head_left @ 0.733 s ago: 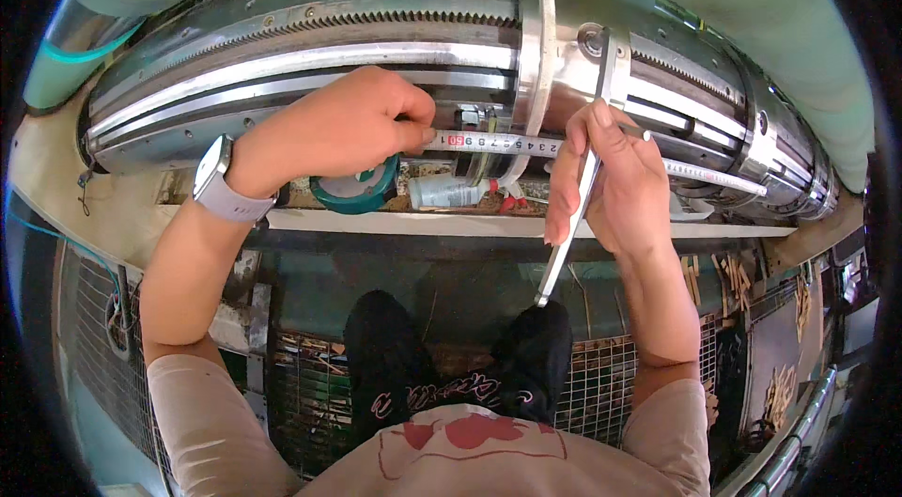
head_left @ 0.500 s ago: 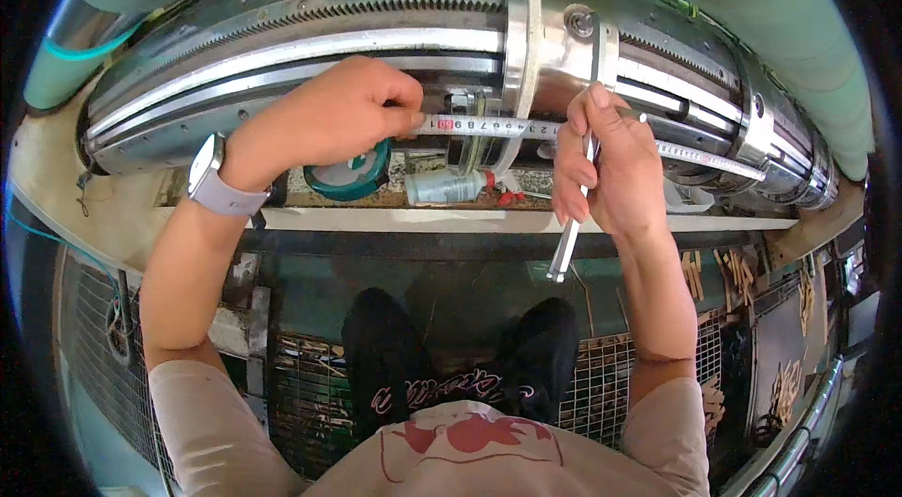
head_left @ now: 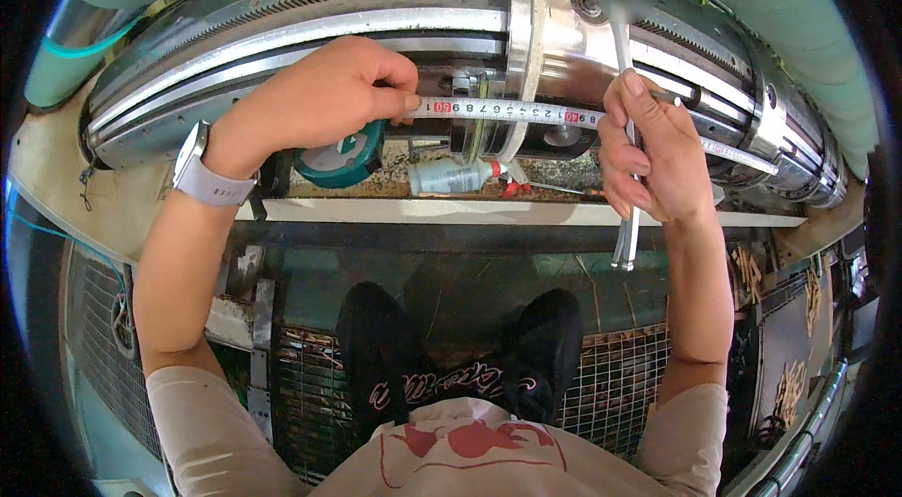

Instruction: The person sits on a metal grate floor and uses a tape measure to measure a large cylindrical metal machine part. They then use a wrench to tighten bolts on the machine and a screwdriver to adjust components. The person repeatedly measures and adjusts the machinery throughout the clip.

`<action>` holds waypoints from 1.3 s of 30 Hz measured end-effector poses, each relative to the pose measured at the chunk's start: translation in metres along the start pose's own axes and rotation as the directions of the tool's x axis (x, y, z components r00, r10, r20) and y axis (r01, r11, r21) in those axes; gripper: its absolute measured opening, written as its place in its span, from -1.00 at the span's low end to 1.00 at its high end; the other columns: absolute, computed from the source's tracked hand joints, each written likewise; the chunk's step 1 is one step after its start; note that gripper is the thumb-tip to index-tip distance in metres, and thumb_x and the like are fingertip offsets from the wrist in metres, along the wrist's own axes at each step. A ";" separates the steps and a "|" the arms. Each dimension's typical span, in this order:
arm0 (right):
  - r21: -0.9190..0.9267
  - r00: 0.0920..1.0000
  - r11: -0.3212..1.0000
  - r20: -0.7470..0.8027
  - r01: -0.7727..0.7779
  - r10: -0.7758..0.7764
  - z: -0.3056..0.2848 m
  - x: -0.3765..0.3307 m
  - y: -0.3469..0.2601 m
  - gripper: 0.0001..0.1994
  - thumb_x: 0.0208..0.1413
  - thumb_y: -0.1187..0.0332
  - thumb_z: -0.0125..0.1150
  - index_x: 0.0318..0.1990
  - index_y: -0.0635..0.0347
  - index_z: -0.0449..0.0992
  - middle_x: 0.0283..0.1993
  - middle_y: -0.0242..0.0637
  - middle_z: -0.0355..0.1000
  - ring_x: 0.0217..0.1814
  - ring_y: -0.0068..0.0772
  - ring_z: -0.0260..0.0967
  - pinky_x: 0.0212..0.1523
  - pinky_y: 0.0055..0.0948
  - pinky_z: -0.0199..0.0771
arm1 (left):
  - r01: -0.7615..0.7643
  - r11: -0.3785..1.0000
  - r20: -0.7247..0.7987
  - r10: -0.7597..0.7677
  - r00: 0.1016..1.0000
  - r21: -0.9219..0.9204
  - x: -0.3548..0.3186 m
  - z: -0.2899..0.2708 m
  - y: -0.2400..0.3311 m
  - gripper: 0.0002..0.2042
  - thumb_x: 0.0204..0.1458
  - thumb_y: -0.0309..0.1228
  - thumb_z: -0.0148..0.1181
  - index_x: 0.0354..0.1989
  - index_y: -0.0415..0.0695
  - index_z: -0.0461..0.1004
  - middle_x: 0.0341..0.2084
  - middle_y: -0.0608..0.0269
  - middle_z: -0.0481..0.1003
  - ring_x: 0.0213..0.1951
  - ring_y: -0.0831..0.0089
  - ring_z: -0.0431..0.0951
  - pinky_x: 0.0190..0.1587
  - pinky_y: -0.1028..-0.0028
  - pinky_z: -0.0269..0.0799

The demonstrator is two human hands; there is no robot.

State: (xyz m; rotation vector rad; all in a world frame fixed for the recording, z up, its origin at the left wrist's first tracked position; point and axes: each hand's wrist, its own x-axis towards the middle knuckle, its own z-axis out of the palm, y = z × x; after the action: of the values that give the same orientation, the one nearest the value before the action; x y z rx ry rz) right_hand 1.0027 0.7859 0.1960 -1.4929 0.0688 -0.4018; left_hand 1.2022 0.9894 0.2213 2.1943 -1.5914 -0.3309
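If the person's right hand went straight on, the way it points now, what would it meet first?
The right hand points up and slightly left, so probably the smooth, shiny steel cylindrical sleeve first; the gap between them is unclear from this view.

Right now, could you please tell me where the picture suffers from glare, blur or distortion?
Head view: glare whitens the long metal rails; head view: a hazy patch blurs the upper end of the flat metal bar, while the tape measure looks fairly sharp; head view: the fisheye bends the machine cylinder and the corners fall black.
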 end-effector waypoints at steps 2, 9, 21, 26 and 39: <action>0.030 0.999 0.999 0.036 -0.012 0.011 -0.003 0.000 -0.001 -0.65 0.26 0.09 -0.23 -0.44 0.15 0.16 -0.79 -0.47 -0.05 -0.92 -0.61 -0.11 -0.92 -0.55 0.03 | -0.007 1.000 -0.007 0.007 1.000 0.003 -0.001 -0.001 0.001 -0.82 -0.01 -0.38 0.07 -0.51 -0.26 0.38 -0.68 0.31 0.31 -0.55 0.57 0.24 -0.46 0.52 0.20; 0.024 0.999 1.000 0.044 -0.008 0.007 -0.006 0.001 -0.001 -0.64 0.26 0.09 -0.21 -0.46 0.15 0.17 -0.80 -0.47 -0.04 -0.92 -0.61 -0.10 -0.91 -0.56 0.04 | 0.000 1.000 0.009 0.001 1.000 -0.016 0.001 0.001 -0.003 -0.81 0.01 -0.38 0.06 -0.52 -0.27 0.37 -0.68 0.33 0.31 -0.53 0.58 0.25 -0.42 0.55 0.21; -0.031 0.999 0.999 0.031 -0.008 0.009 -0.011 0.001 -0.003 -0.63 0.26 0.09 -0.21 -0.48 0.16 0.17 -0.80 -0.47 -0.05 -0.93 -0.60 -0.12 -0.92 -0.56 -0.03 | -0.013 1.000 0.005 0.013 1.000 0.022 0.003 0.002 0.000 -0.80 0.02 -0.37 0.05 -0.52 -0.27 0.36 -0.67 0.34 0.29 -0.52 0.59 0.24 -0.43 0.54 0.19; -0.046 0.999 0.999 0.034 0.014 -0.012 -0.010 0.001 -0.002 -0.63 0.26 0.09 -0.22 -0.48 0.16 0.17 -0.80 -0.48 -0.05 -0.93 -0.62 -0.13 -0.92 -0.56 -0.03 | -0.038 0.998 0.001 0.038 0.999 0.045 0.003 0.002 0.001 -0.80 0.02 -0.37 0.04 -0.52 -0.26 0.36 -0.67 0.34 0.29 -0.52 0.59 0.24 -0.42 0.54 0.19; -0.049 0.999 0.999 0.035 -0.016 0.018 -0.012 0.000 -0.005 -0.65 0.26 0.10 -0.21 -0.48 0.13 0.15 -0.80 -0.49 -0.07 -0.92 -0.63 -0.17 -0.92 -0.54 -0.03 | -0.011 0.998 -0.011 0.012 1.000 0.060 0.003 0.003 0.005 -0.79 0.02 -0.36 0.05 -0.53 -0.27 0.36 -0.68 0.34 0.29 -0.54 0.58 0.23 -0.44 0.53 0.19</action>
State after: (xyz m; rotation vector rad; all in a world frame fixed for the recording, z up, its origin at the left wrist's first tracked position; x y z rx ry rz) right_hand 0.9983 0.7746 0.1996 -1.5462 0.0631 -0.3621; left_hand 1.1975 0.9847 0.2213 2.2269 -1.6275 -0.2697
